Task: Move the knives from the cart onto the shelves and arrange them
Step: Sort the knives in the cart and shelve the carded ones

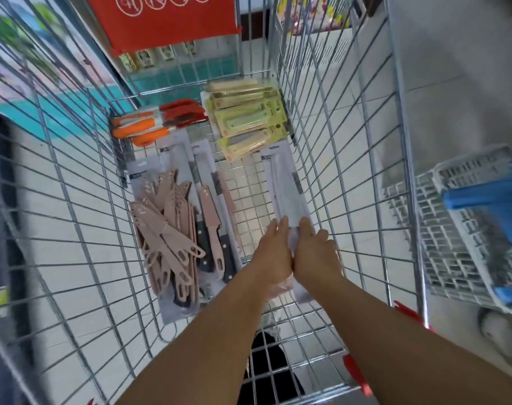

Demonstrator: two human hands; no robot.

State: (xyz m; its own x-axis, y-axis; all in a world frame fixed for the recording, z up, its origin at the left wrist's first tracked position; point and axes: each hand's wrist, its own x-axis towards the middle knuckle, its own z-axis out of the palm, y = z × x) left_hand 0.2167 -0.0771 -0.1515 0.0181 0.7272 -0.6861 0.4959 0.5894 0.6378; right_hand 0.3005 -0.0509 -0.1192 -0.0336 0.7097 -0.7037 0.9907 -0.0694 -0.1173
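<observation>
I look down into a wire shopping cart (pixel 330 147). A long packaged knife on a grey card (pixel 284 185) lies along the cart's right side. My left hand (pixel 271 255) and my right hand (pixel 314 252) sit side by side on its near end, fingers curled over the pack. A heap of pink sheathed knives (pixel 167 229) lies at the left, over grey-carded black-handled knives (pixel 203 244). Orange-handled knives (pixel 141 130) and red ones (pixel 184 112) lie at the far left. Yellow-green boxed knives (pixel 246 118) are stacked at the far right.
A white plastic basket with blue handles (pixel 468 229) stands on the tiled floor right of the cart. A red sign panel (pixel 167 21) hangs at the cart's far end. Shelving with small packs (pixel 149 58) shows beyond it. A dark upright (pixel 3 200) is at the left.
</observation>
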